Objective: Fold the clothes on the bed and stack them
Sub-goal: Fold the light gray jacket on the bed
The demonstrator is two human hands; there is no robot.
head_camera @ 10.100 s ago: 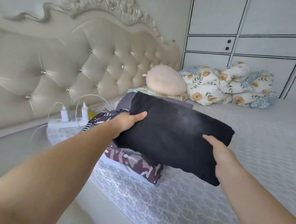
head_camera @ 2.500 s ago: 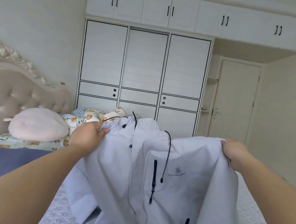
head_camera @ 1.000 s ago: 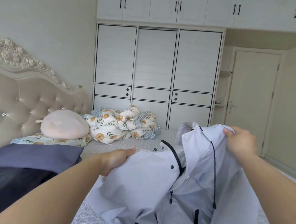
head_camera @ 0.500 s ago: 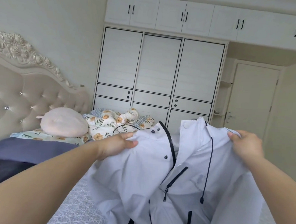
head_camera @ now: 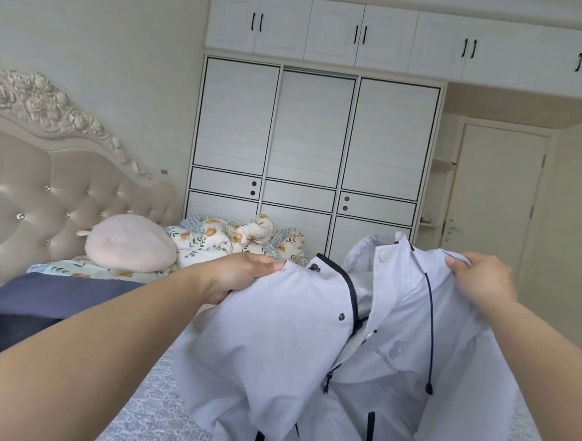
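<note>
Single head-worn view, facing forward across the bed.

Wide-angle camera looks over both forearms from close range, toward the wardrobe [head_camera: 307, 146] on the far wall; headboard [head_camera: 47, 171] at left, door [head_camera: 498, 199] at right.

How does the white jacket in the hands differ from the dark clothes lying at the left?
The white jacket is pale, unfolded and held up by the left hand and right hand; the dark clothes are navy and black, lie flat in a stack, and no hand touches them. The jacket shows zips, snaps and a drawcord; the dark clothes look plain. Both are over the bed.
</note>
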